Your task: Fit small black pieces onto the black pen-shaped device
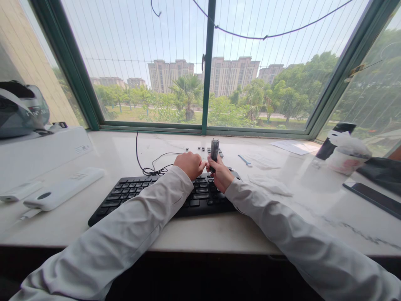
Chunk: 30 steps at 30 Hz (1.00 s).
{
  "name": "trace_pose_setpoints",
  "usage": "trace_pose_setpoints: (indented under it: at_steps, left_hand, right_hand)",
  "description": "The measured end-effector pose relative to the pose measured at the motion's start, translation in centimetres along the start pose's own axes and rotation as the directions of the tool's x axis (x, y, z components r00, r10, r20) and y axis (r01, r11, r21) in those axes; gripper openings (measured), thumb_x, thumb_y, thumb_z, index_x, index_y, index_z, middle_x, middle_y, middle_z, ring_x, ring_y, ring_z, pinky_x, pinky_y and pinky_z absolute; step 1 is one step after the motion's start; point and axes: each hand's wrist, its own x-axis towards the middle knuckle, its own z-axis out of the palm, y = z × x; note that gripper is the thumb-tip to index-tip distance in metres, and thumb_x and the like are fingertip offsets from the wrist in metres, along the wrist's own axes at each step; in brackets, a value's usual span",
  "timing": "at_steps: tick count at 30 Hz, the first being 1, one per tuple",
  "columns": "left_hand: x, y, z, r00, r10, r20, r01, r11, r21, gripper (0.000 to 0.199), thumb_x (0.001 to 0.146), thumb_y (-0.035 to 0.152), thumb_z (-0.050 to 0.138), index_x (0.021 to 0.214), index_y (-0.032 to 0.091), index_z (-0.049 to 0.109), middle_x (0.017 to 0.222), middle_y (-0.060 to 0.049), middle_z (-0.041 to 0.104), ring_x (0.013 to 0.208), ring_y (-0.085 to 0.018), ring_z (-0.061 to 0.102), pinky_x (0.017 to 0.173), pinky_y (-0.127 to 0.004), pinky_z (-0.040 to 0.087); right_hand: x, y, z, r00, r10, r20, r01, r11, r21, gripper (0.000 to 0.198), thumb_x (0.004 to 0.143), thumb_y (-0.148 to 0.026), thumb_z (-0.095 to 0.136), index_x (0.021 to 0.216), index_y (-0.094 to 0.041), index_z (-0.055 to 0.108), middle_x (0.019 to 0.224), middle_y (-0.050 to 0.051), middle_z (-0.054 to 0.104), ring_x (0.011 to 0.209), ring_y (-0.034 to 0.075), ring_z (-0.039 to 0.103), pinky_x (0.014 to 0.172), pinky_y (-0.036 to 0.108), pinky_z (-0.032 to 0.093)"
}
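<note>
A black keyboard (200, 190) lies on the white countertop, partly covered by my forearms and hands. My right hand (223, 174) is above its right part, wrapped round a dark grey hand-held device (214, 149) that stands nearly upright; I cannot tell its exact kind. Close beside it, my left hand (189, 165) is closed with the knuckles up, its fingertips reaching toward the right thumb and the device. What those fingers hold, if anything, is hidden. Behind the hands lie several small black keycaps (200, 149), some of them by the device.
A thin blue tool (244, 160) lies right of the hands, near clear plastic wrapping (271, 185). A black cable (153, 170) coils behind the keyboard. White power banks (67, 188) lie left; a phone (376, 198) and a bagged cup (347, 154) stand right. Windows close the back.
</note>
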Motion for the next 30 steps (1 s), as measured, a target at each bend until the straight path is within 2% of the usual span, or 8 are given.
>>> trace_pose_setpoints:
  at_steps: [4, 8, 12, 18, 21, 24, 27, 30]
  left_hand:
    - [0.0, -0.1, 0.1, 1.000, 0.005, -0.001, -0.005, 1.000, -0.009, 0.043, 0.084, 0.048, 0.039, 0.084, 0.021, 0.073, 0.083, -0.014, 0.068, 0.081, -0.031, 0.064, 0.068, -0.040, 0.048]
    - [0.1, -0.1, 0.0, 1.000, 0.005, 0.008, -0.005, 1.000, -0.004, 0.043, 0.083, 0.051, 0.042, 0.084, 0.022, 0.073, 0.084, -0.013, 0.068, 0.082, -0.031, 0.064, 0.070, -0.040, 0.048]
    - [0.1, 0.0, -0.1, 1.000, 0.001, 0.020, -0.001, 1.000, 0.001, 0.045, 0.085, 0.052, 0.040, 0.086, 0.021, 0.073, 0.086, -0.013, 0.068, 0.083, -0.030, 0.064, 0.072, -0.040, 0.048]
    - [0.0, 0.1, -0.4, 0.999, -0.002, 0.037, 0.003, 1.000, -0.028, 0.042, 0.085, 0.048, 0.042, 0.087, 0.019, 0.072, 0.087, -0.014, 0.067, 0.084, -0.029, 0.064, 0.074, -0.038, 0.047]
    - [0.0, 0.1, -0.5, 0.999, -0.003, 0.051, 0.005, 0.999, -0.044, 0.039, 0.085, 0.043, 0.042, 0.087, 0.018, 0.071, 0.088, -0.015, 0.067, 0.085, -0.029, 0.064, 0.076, -0.039, 0.047]
    - [-0.1, 0.1, -0.6, 0.997, -0.011, 0.073, 0.015, 0.998, -0.054, 0.037, 0.084, 0.041, 0.045, 0.090, 0.016, 0.070, 0.089, -0.015, 0.067, 0.089, -0.028, 0.063, 0.079, -0.037, 0.046]
    - [-0.2, 0.1, -0.3, 0.998, -0.013, 0.069, 0.017, 0.998, -0.059, 0.034, 0.083, 0.039, 0.046, 0.093, 0.016, 0.069, 0.091, -0.015, 0.067, 0.090, -0.027, 0.063, 0.081, -0.036, 0.046]
    - [0.2, -0.3, 0.2, 0.997, 0.047, 0.055, -0.043, 0.996, -0.078, 0.032, 0.081, 0.037, 0.047, 0.090, 0.017, 0.069, 0.088, -0.013, 0.068, 0.084, -0.027, 0.064, 0.076, -0.036, 0.047]
  right_hand:
    - [0.4, 0.0, -0.2, 1.000, 0.006, 0.013, -0.007, 0.996, 0.094, 0.038, 0.066, -0.048, 0.065, 0.087, -0.023, 0.044, 0.062, -0.007, 0.044, 0.054, 0.009, 0.037, 0.049, 0.024, 0.021]
    - [0.9, -0.2, -0.7, 0.995, 0.089, 0.045, -0.097, 0.972, 0.214, 0.043, 0.061, -0.044, 0.071, 0.087, -0.022, 0.045, 0.057, -0.008, 0.044, 0.049, 0.007, 0.037, 0.046, 0.022, 0.020]
    - [1.6, -0.2, -1.2, 0.987, 0.134, 0.085, -0.152, 0.952, 0.266, 0.047, 0.056, -0.045, 0.077, 0.077, -0.022, 0.041, 0.051, -0.010, 0.039, 0.045, 0.005, 0.034, 0.043, 0.020, 0.021]
    - [1.9, 0.4, -0.9, 0.993, 0.038, 0.116, -0.050, 0.993, 0.106, 0.047, 0.064, -0.056, 0.071, 0.071, -0.022, 0.039, 0.045, -0.012, 0.028, 0.038, 0.004, 0.022, 0.039, 0.020, 0.015]
    - [1.5, 0.6, -0.6, 0.986, -0.088, 0.142, 0.098, 0.993, -0.067, 0.045, 0.070, -0.062, 0.062, 0.065, -0.022, 0.043, 0.045, -0.009, 0.031, 0.039, 0.006, 0.027, 0.040, 0.022, 0.020]
    - [1.3, 0.9, -0.3, 0.972, -0.189, 0.142, 0.218, 0.949, -0.230, 0.046, 0.075, -0.065, 0.054, 0.062, -0.021, 0.047, 0.046, -0.005, 0.038, 0.042, 0.008, 0.035, 0.042, 0.024, 0.027]
    - [1.3, 1.0, -0.3, 0.967, -0.230, 0.112, 0.254, 0.918, -0.304, 0.047, 0.074, -0.066, 0.053, 0.062, -0.020, 0.050, 0.049, -0.003, 0.043, 0.046, 0.010, 0.041, 0.043, 0.024, 0.030]
    - [1.4, 1.1, -0.3, 0.963, -0.254, 0.091, 0.269, 0.907, -0.324, 0.046, 0.074, -0.065, 0.054, 0.064, -0.021, 0.051, 0.051, -0.002, 0.045, 0.048, 0.011, 0.043, 0.044, 0.024, 0.032]
